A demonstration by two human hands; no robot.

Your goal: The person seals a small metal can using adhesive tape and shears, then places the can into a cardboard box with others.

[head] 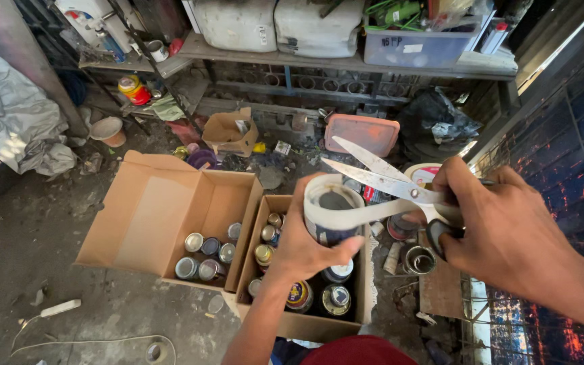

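Left hand [305, 247] grips the can [332, 209] upright over the carton [285, 318] — steadying its pale tape strip [373, 213] — while right hand [501, 230], fingers closed through the handles, holds the scissors [380, 177] with blades parted.

Daylight from right, dim left, edges warped.

The can [332, 209] in your left hand [305, 250] is wrapped in white over a dark blue body. The scissors [386, 182] in your right hand [501, 230] have bright silver blades and black handles. Both boxes [163, 209] below are plain brown cardboard, holding silver-topped tins [204, 257], one with a yellow label. Behind sit a salmon-pink lid [363, 133] and a purple bowl [202, 159].
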